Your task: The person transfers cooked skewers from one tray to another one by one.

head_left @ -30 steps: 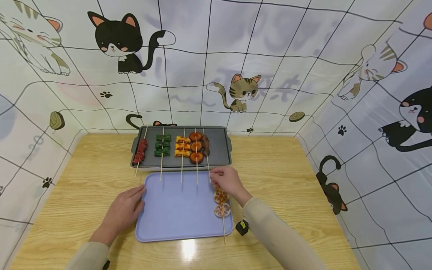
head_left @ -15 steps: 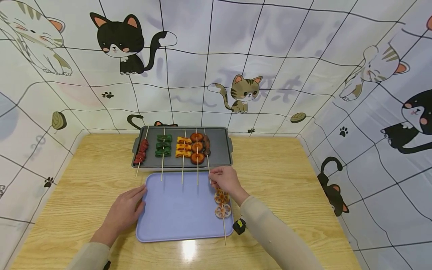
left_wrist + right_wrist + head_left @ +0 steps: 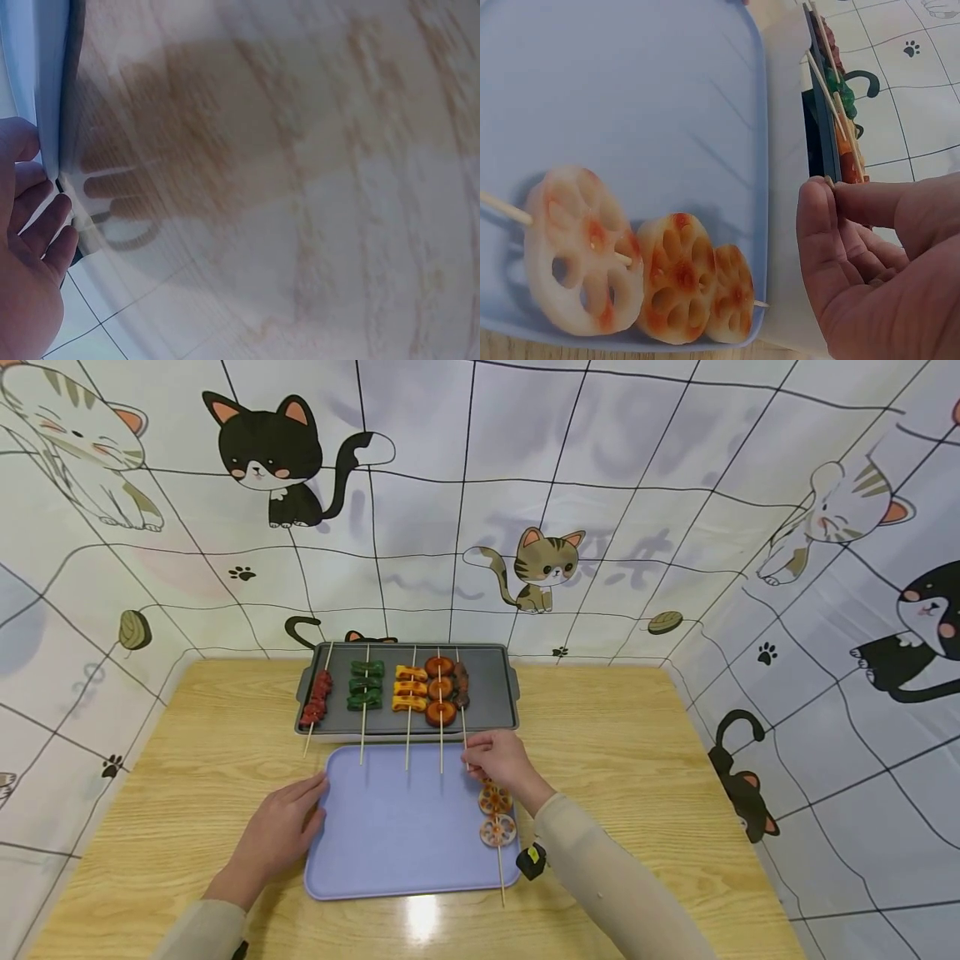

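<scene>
Dark-brown meat skewer [image 3: 462,685] lies on the grey grill pan [image 3: 491,693]. Right hand [image 3: 498,760] pinches its stick [image 3: 464,720]; skewer position matches 1 second earlier, so handling appears unfinished. Left hand [image 3: 281,827], fingers relaxed, touches the lavender tray [image 3: 397,835] at its left edge.

Left grip [image 3: 26,281] touches the blue tray [image 3: 46,67], wood-grained tabletop [image 3: 322,90] alongside
</scene>
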`<action>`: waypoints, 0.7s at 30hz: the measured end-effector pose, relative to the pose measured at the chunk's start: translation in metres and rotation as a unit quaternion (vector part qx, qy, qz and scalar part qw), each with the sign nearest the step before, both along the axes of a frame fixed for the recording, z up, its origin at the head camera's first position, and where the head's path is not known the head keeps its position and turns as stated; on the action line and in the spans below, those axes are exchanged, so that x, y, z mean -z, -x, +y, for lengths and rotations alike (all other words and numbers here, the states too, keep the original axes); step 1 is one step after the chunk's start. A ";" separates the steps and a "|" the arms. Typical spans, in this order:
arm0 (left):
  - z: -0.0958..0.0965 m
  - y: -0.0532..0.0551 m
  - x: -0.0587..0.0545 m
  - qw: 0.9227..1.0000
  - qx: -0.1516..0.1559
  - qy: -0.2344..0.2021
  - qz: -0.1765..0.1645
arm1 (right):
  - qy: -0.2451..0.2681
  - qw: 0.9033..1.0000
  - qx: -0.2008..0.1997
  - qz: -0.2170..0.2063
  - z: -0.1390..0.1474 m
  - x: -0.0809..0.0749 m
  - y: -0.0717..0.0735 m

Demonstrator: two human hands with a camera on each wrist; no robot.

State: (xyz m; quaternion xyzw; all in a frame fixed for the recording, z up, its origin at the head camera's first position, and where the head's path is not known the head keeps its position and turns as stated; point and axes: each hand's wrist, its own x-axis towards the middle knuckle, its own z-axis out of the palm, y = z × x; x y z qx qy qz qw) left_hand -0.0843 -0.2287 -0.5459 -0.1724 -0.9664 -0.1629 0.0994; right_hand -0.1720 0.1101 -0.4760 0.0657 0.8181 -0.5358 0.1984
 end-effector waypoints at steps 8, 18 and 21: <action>0.000 -0.001 0.000 1.000 -0.002 0.001 -0.009 | -0.010 1.000 -0.007 -0.004 0.000 -0.002 0.000; 0.001 -0.001 -0.001 1.000 0.001 0.003 -0.007 | -0.005 1.000 -0.012 0.000 0.003 -0.006 0.000; 0.000 -0.002 -0.003 1.000 -0.001 0.007 -0.019 | -0.004 1.000 -0.013 0.002 0.004 -0.009 0.000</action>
